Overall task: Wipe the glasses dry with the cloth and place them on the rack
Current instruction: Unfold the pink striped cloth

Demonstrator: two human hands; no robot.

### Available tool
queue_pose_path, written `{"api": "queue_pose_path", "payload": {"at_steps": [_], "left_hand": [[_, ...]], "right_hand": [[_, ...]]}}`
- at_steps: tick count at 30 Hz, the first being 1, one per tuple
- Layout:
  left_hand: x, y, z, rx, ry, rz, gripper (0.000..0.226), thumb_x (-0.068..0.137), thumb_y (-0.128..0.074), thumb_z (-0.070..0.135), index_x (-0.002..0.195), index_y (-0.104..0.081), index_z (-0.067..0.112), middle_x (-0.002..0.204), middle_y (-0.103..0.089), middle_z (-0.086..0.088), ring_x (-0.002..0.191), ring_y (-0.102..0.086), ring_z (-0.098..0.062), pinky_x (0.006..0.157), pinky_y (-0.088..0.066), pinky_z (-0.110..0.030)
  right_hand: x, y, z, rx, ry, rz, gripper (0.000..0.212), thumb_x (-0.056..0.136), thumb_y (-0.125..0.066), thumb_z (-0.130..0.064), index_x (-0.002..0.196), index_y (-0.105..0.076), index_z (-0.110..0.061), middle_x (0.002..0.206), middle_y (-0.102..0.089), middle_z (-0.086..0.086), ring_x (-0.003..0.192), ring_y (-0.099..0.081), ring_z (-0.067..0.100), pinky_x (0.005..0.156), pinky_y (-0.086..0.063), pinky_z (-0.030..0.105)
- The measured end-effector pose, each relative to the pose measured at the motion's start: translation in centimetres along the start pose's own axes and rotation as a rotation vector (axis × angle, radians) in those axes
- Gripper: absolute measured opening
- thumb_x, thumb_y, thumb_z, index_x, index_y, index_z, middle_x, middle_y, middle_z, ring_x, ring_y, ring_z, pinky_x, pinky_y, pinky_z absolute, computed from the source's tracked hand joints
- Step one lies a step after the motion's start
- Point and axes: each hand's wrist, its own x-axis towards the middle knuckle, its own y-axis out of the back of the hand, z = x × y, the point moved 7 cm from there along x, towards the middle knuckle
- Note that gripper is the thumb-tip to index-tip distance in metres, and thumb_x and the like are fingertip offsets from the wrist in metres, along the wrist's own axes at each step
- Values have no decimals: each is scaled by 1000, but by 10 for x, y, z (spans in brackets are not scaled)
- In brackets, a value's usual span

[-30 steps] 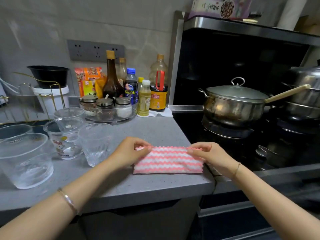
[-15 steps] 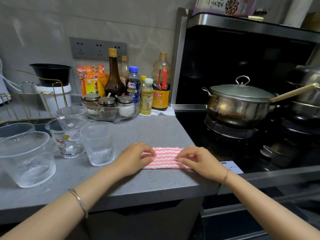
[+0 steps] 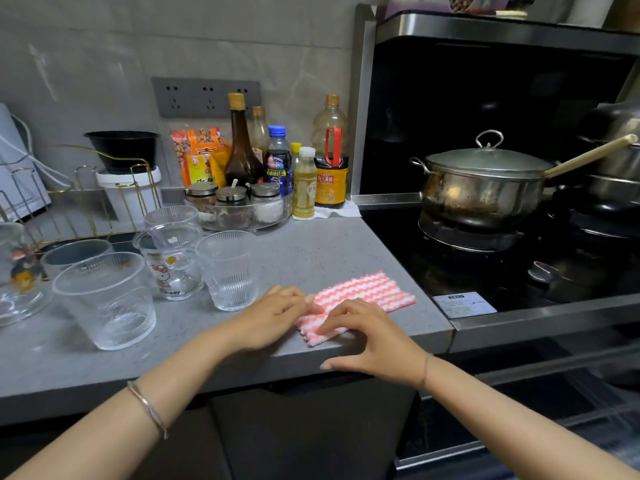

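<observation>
The folded pink-and-white cloth [image 3: 370, 289] lies flat on the grey counter [image 3: 329, 247], near its front edge and beside the hob. Our right hand [image 3: 372, 337] presses it with spread fingers. Our left hand [image 3: 277, 311] meets its left end with bent fingers; we cannot tell whether they pinch it. A ribbed glass [image 3: 228, 268], a cartoon-printed cup [image 3: 173, 265] and a large tumbler [image 3: 104, 299] stand between the hands and the gold wire rack [image 3: 104, 199]. A lidded pot [image 3: 485, 181] sits on the hob. Another glass [image 3: 17, 271] is cut off at the left border.
</observation>
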Motion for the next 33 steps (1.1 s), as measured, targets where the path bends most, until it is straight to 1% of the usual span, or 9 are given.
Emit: {"api": "queue_pose_path", "payload": {"at_steps": [4, 8, 12, 15, 18, 22, 24, 29, 33], "left_hand": [[-4, -4, -3, -44, 2, -9, 95, 57, -7, 100, 117, -60, 49, 107, -51, 23, 111, -40, -6, 103, -25, -23], [-12, -4, 1, 8, -1, -5, 68, 51, -33, 102, 101, -56, 61, 111, -51, 25, 111, -36, 0, 102, -31, -24], [-13, 3, 8, 63, -98, 124, 48, 61, -60, 77, 97, -63, 46, 106, -56, 24, 107, -42, -6, 95, -34, -19], [-8, 22, 17, -180, -75, 253, 9, 80, -74, 41, 80, -66, 39, 85, -65, 22, 87, -55, -3, 84, -40, -20], [-1, 37, 30, -525, -27, 295, 10, 89, -69, 20, 80, -73, 22, 70, -68, 14, 67, -55, -3, 66, -43, -13], [14, 55, 41, -779, 75, 386, 14, 92, -63, 22, 100, -72, 14, 83, -73, 2, 73, -64, -6, 75, -55, -14], [25, 65, 44, -823, 113, 419, 17, 94, -62, 23, 104, -71, 14, 81, -72, 2, 68, -64, -5, 69, -57, -15], [55, 97, 54, -812, 137, 480, 23, 95, -61, 23, 111, -69, 10, 77, -68, 4, 64, -63, -5, 60, -55, -12], [70, 130, 68, -793, 89, 591, 16, 95, -61, 19, 102, -69, 7, 68, -68, 7, 61, -63, -5, 58, -55, -15]], "right_hand": [[-3, -6, -5, -71, -24, 144, 25, 75, -70, -50, 90, -64, -30, 92, -52, -15, 92, -45, 0, 86, -35, 25], [-2, -2, -10, 67, -72, 222, 25, 85, -63, -42, 77, -60, -19, 76, -52, -15, 75, -46, 0, 70, -33, 17], [2, 21, -1, 422, -223, 289, 14, 88, -67, -18, 80, -65, -7, 78, -66, 7, 73, -59, 12, 69, -48, 31], [5, 45, 2, 592, -319, 373, 13, 89, -63, -9, 77, -64, -13, 69, -65, -8, 67, -58, 0, 67, -47, 17], [9, 71, 10, 686, -416, 387, 10, 91, -62, -17, 85, -66, -11, 74, -65, -6, 66, -59, -1, 62, -48, 14], [25, 93, 21, 747, -474, 376, 23, 92, -59, -26, 101, -67, -6, 78, -66, 1, 66, -61, 7, 62, -52, 16], [37, 101, 27, 782, -488, 395, 28, 94, -58, -25, 109, -66, -3, 78, -68, -2, 67, -62, 6, 63, -52, 16], [70, 122, 43, 847, -493, 479, 27, 95, -56, -26, 114, -65, -8, 103, -70, 8, 92, -67, 15, 72, -55, 16], [96, 146, 40, 792, -411, 518, 29, 95, -54, -29, 114, -66, -10, 107, -71, 9, 95, -68, 14, 81, -55, 21]]}}
